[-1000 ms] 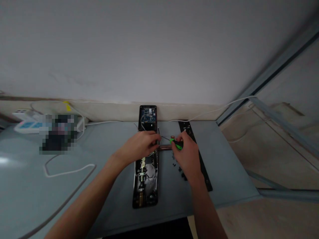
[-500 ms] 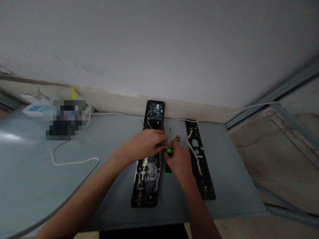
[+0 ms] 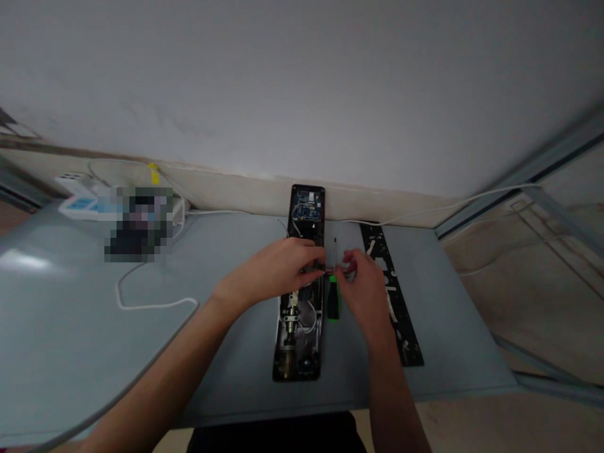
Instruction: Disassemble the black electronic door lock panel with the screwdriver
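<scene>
The person's left hand (image 3: 289, 263) points right, palm down, fingers (image 3: 312, 253) curled, its bare forearm (image 3: 182, 349) aslant; the right hand (image 3: 365, 283) faces it, digits bent, on a steeper forearm (image 3: 389, 384).

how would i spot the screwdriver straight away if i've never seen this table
On the blue-grey table, find the long open black casing with a blue circuit board at its far end. Right of the casing, before the flat black plate, lies the screwdriver, its shaft towards the wall. Bright green trim on its black handle sets it apart from both.
</scene>
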`<state>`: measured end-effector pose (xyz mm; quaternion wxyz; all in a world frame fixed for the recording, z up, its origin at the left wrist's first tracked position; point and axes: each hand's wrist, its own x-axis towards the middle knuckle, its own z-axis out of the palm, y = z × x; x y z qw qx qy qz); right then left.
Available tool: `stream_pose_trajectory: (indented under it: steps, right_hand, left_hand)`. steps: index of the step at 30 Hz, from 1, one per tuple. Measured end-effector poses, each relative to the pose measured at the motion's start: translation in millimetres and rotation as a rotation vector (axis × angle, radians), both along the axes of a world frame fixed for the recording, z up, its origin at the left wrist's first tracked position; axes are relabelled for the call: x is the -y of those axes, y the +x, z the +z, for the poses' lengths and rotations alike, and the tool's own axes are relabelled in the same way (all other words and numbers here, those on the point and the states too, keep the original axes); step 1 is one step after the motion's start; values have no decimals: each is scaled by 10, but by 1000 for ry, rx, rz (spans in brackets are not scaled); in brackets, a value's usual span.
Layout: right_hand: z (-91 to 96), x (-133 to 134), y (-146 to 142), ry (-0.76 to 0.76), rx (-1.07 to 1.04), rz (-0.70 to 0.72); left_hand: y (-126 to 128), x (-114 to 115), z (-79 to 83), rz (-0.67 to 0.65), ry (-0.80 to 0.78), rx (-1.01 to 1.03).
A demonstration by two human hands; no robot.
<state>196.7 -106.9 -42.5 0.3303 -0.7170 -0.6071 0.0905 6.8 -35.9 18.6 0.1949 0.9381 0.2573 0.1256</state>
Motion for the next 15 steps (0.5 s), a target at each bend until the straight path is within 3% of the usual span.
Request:
stream_pose_trajectory:
  steps: [5,10,15]
  right_hand:
    - [166,-209,-88,272,-100,69]
    - [50,-233,-210,412,-130,197]
    - [-60,-179,-265,439,-126,283]
  left_hand:
    - [-186,5,-251,105,101,300]
    - [-344,142,-605,312,240,607]
    - [-438,215,-745,392,165,703]
